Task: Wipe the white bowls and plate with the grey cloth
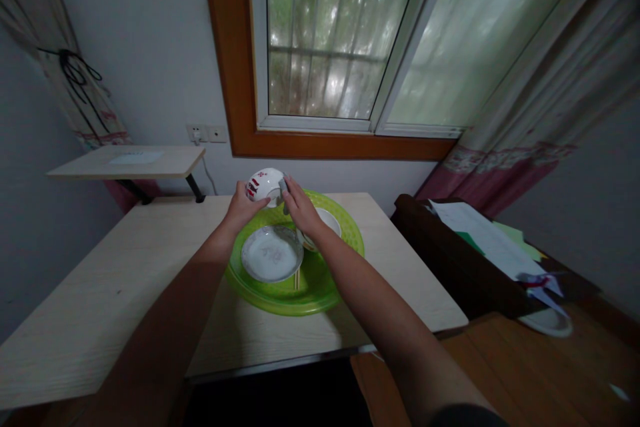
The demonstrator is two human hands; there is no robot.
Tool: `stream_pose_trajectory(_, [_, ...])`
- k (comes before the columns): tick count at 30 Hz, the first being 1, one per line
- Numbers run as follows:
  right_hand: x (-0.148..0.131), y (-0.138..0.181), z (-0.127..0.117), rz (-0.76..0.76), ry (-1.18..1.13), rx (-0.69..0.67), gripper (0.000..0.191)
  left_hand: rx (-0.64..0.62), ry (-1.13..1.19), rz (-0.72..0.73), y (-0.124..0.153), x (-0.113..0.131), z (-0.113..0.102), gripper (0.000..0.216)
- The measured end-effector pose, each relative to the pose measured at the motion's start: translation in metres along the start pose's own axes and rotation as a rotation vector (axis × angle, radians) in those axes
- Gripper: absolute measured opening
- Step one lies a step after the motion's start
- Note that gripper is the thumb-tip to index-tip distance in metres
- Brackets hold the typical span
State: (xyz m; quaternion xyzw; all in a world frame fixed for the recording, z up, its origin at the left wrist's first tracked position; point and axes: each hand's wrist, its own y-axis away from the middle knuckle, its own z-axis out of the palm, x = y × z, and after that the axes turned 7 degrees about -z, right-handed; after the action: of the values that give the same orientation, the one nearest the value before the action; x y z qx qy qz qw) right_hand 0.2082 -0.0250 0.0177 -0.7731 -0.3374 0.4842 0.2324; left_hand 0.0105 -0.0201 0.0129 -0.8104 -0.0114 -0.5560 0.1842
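My left hand (241, 203) grips a white bowl (265, 185) with red markings by its left side, thumb at the lower edge. The bowl is tilted and held up over a round green tray (320, 297). My right hand (301, 209) presses a small grey cloth-like piece (285, 195) against the bowl's right side; the fingers partly cover it. Below the hands, a white plate (273, 253) with a faint pattern lies on the tray. Another white bowl (330, 220) sits behind my right wrist, partly hidden. The ends of chopsticks (297, 279) show beside the plate.
The tray stands on a pale wooden table (165, 240). A small raised shelf (185, 163) with a paper on it is at the back left. To the right, a dark brown piece of furniture (425, 240) holds papers (480, 233). A window (330, 40) is ahead.
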Motion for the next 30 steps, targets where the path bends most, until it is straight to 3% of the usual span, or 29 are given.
stream_pose_trajectory(6, [0.009,0.000,-0.003,0.120,0.025,0.062,0.077,-0.185,-0.082,0.099,0.006,0.000,0.001,0.059])
stream_pose_trajectory(13, [-0.003,0.000,-0.004,-0.103,0.170,-0.083,0.060,-0.313,-0.195,0.150,0.014,-0.001,0.004,0.052])
stream_pose_trajectory(17, [-0.021,0.001,-0.001,-0.221,0.244,-0.226,0.047,-0.252,-0.195,0.143,0.012,0.000,0.003,0.048])
stream_pose_trajectory(20, [-0.030,0.001,0.001,-0.283,0.249,-0.263,0.045,-0.148,-0.171,0.102,0.008,0.000,0.001,0.050])
stream_pose_trajectory(26, [-0.026,-0.001,0.000,-0.312,0.174,-0.188,0.044,0.023,-0.105,0.002,-0.001,0.000,-0.003,0.057])
stream_pose_trajectory(30, [-0.021,0.000,-0.002,-0.235,0.098,-0.122,0.047,0.099,0.013,-0.033,-0.004,-0.003,-0.003,0.060])
